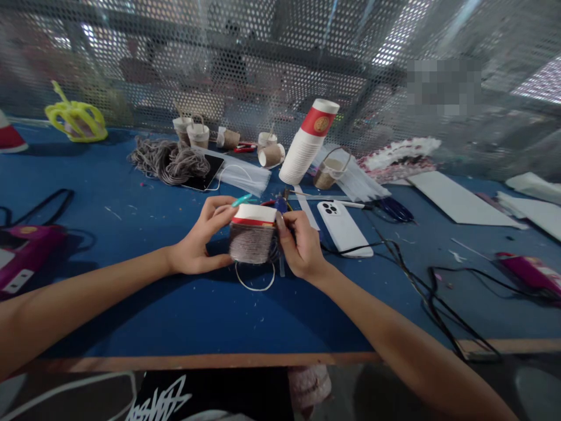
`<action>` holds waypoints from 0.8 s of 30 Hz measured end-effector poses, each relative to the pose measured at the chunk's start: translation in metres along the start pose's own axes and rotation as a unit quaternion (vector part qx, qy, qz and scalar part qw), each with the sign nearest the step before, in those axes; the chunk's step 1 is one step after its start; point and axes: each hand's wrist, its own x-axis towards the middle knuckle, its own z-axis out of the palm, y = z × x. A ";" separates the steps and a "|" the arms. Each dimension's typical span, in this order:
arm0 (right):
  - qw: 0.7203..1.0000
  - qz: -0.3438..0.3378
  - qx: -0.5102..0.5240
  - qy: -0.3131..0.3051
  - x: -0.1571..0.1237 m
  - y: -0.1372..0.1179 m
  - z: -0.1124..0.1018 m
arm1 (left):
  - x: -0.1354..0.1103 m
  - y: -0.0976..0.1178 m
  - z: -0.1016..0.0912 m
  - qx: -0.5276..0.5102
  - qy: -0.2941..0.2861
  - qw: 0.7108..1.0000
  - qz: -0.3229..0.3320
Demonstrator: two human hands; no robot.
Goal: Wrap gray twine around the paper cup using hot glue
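Observation:
Both my hands hold a paper cup (253, 237) over the blue table (184, 316). The cup has a red and white rim, and grey yarn is wound round its lower body. My left hand (200, 240) grips its left side with fingers curled over the rim. My right hand (301, 245) is closed against its right side, thumb on the yarn. A loop of white cord (255, 285) hangs below the cup.
A bundle of grey yarn (169, 161), a stack of paper cups (308, 143), several yarn-wrapped cups (198, 134), two phones (344, 227), black cables (421, 280) and magenta glue guns (21, 251) lie about. A perforated metal screen (263, 64) stands behind the table.

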 end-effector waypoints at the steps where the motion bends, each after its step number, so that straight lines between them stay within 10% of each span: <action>1: 1.000 0.001 0.004 0.002 0.000 0.001 0.000 | -0.001 -0.001 0.001 -0.020 0.002 1.000 -0.005; 24: 0.998 -0.053 -0.019 -0.013 0.000 -0.009 -0.002 | 0.003 0.012 0.003 -0.033 0.003 0.999 -0.035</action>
